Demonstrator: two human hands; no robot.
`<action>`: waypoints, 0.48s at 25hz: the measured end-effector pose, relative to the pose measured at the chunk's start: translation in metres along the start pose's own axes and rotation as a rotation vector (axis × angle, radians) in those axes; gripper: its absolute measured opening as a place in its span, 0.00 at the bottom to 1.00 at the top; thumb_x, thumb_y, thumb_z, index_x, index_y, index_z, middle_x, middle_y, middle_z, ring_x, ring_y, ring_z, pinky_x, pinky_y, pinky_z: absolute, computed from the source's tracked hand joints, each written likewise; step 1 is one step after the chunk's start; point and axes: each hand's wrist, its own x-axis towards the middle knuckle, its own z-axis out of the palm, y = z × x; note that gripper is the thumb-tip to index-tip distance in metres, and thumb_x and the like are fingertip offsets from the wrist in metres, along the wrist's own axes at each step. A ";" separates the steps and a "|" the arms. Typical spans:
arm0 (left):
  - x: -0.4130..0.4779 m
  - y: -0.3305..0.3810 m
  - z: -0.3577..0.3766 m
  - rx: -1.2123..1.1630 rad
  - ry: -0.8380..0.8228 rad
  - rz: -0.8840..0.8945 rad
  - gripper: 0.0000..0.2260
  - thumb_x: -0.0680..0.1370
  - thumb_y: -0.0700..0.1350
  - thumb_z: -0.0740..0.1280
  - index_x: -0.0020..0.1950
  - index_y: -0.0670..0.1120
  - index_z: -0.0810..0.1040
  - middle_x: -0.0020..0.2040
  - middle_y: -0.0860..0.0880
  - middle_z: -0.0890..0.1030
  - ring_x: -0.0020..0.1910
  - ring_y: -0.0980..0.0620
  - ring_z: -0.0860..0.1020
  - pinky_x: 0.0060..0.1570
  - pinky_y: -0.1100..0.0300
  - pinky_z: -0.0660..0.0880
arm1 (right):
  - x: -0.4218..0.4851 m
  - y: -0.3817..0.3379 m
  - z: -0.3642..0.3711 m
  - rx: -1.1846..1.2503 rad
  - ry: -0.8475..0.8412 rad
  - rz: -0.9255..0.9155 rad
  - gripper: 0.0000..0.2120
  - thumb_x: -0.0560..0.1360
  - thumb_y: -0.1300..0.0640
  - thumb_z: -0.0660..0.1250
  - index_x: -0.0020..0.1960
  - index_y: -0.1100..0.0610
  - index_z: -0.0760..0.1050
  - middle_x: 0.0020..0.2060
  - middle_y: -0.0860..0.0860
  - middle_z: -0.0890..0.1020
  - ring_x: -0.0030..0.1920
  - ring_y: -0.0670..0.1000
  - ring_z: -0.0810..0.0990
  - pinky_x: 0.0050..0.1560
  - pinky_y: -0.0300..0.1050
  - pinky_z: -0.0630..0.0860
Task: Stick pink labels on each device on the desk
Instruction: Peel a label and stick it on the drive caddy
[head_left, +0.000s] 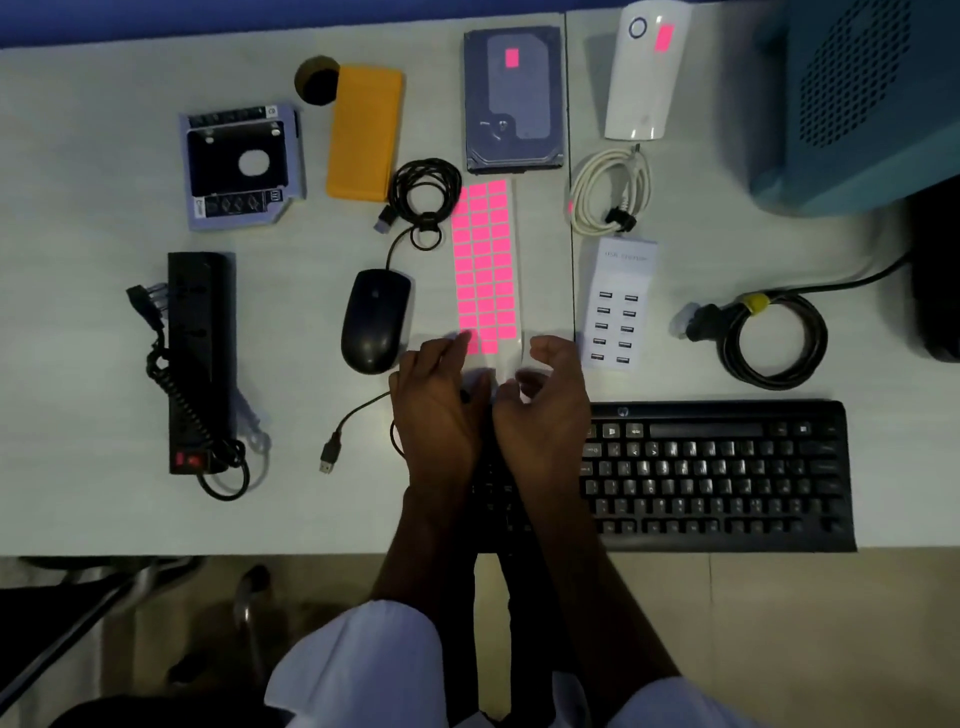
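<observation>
Left hand (441, 405): stretched forward, fingers fairly straight, lying on the near left corner of the label sheet (485, 260); seemingly pinning it to the desk (104, 156).
Right hand (545, 410): just beside the left, curled over the sheet's bare near end, thumb hooked above; blurred, so cannot tell whether pinching a label or nothing.
Keyboard (727, 473): black, left end under both wrists; no pink visible.
Risk at the peel: likely to lift the whole sheet rather than one label if pinned too lightly; possible folding of a small label onto itself or onto a fingertip.
Risk of a nudge: sheet easily dragged against the mouse (375, 319) just left or the USB charger (618, 306) just right.
Label sheet: long narrow white backing, lying lengthwise away from the body at mid-desk, between mouse and charger; three columns of small bright pink rectangles; bare backing at the near end and along the right edge; flat, slightly skewed.
Power strip (200, 358): far left, black, no pink visible; easily overlooked in this dim light.
Drive caddy (241, 166), yellow case (363, 132): beyond, left of centre; no pink visible.
Hard drive (514, 98): just beyond the sheet's far end; one pink label on top.
White device (647, 73): far right; one pink label near its top.
</observation>
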 end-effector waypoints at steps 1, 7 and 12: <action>-0.001 0.002 0.000 -0.047 0.014 -0.014 0.20 0.76 0.52 0.66 0.65 0.46 0.81 0.59 0.48 0.83 0.59 0.44 0.80 0.60 0.44 0.75 | -0.001 -0.002 0.002 0.015 -0.013 0.001 0.21 0.70 0.64 0.68 0.62 0.53 0.72 0.54 0.48 0.80 0.49 0.48 0.82 0.50 0.40 0.78; -0.004 0.000 -0.001 -0.007 0.068 0.034 0.18 0.78 0.51 0.62 0.64 0.46 0.82 0.58 0.48 0.84 0.56 0.45 0.81 0.58 0.47 0.76 | 0.008 -0.009 0.008 0.083 -0.062 0.111 0.17 0.72 0.57 0.72 0.59 0.55 0.75 0.47 0.47 0.82 0.44 0.40 0.80 0.42 0.29 0.75; -0.005 -0.001 -0.003 -0.020 0.084 -0.036 0.10 0.80 0.49 0.67 0.60 0.54 0.82 0.57 0.56 0.84 0.57 0.52 0.79 0.55 0.61 0.65 | 0.025 -0.002 0.010 -0.026 -0.160 0.130 0.04 0.71 0.57 0.73 0.45 0.54 0.85 0.36 0.48 0.85 0.36 0.45 0.82 0.39 0.41 0.77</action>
